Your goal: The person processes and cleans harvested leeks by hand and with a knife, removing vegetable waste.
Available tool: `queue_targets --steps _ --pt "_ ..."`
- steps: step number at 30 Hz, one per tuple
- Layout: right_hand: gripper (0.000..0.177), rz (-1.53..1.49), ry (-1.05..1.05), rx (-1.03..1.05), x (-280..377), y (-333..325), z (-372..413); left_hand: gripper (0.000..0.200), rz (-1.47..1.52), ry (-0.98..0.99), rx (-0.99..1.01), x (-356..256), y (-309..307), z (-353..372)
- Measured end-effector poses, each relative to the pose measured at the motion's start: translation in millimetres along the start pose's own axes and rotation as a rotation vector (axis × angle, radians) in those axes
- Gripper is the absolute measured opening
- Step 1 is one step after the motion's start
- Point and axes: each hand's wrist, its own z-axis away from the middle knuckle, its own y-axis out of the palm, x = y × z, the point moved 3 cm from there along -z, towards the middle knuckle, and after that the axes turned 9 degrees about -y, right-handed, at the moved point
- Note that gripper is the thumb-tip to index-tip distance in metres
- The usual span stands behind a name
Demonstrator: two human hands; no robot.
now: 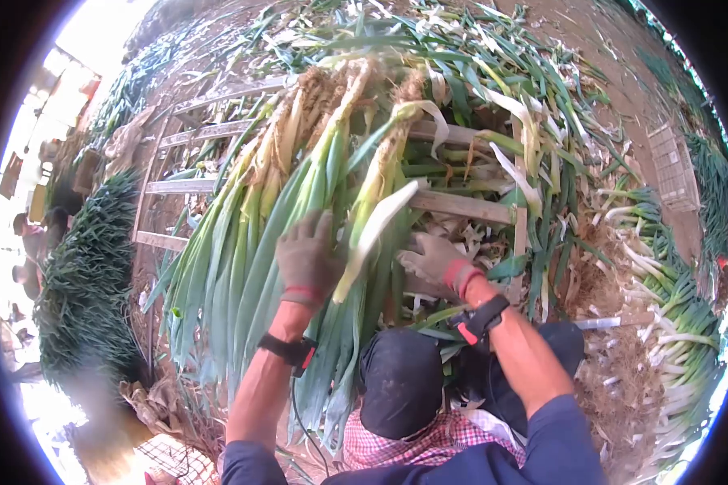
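Observation:
A thick pile of leeks (251, 218) lies across a wooden slatted rack (465, 207) in front of me, roots at the far end and green leaves hanging toward me. My left hand (309, 257), in a grey-brown glove with a red cuff, rests on the leaves with its fingers stretched out. Just right of the leaves is my right hand (435, 263), gloved the same way, its fingers apart and pointing left. Between the hands a loose pale leek leaf (380, 218) slants over the pile. One leek (380, 166) with a brown, peeling outer layer lies above it.
Trimmed leeks (659, 299) lie in a long row on the right. Leaf scraps (534, 89) cover the ground behind the rack. A dark green heap (89, 283) stands at left, a plastic crate (673, 166) at far right. My knees (402, 376) are close below the rack.

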Motion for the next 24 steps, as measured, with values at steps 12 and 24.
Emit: queue_targets --steps 12,24 --pt "0.048 0.364 0.242 -0.403 -73.1 -242.8 212.9 0.051 0.105 0.064 0.412 6.5 56.4 -29.1" --pt "0.052 0.123 0.943 0.025 -304.8 -14.0 443.1 0.038 0.064 -0.174 0.558 -27.8 47.9 -28.3"
